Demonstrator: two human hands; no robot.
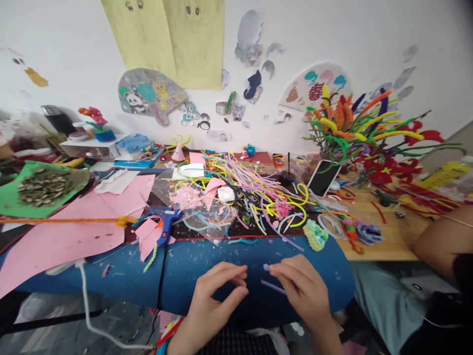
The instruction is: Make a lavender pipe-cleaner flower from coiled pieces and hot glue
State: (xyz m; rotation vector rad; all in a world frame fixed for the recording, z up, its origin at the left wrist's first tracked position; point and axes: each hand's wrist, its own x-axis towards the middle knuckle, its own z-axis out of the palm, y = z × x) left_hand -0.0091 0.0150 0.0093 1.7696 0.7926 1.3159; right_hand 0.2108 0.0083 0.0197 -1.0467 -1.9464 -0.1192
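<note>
My right hand (301,286), just in front of the blue table edge, pinches a lilac pipe cleaner (273,287). A small lilac curl shows at its fingertips, and a straight end sticks out to the left below them. To its left is my left hand (221,291), fingers curved and thumb apart from them, with nothing visible between. The two hands do not touch. Behind them a tangled heap of coloured pipe cleaners (254,182) lies on the dark mat.
A blue glue gun (168,226) lies left of centre, its black cord hanging over the edge. Pink paper (96,222) and a green sheet (11,197) with seed shells are further left. A phone (324,177) leans by pipe-cleaner flowers. Another person's arm (443,236) is at right.
</note>
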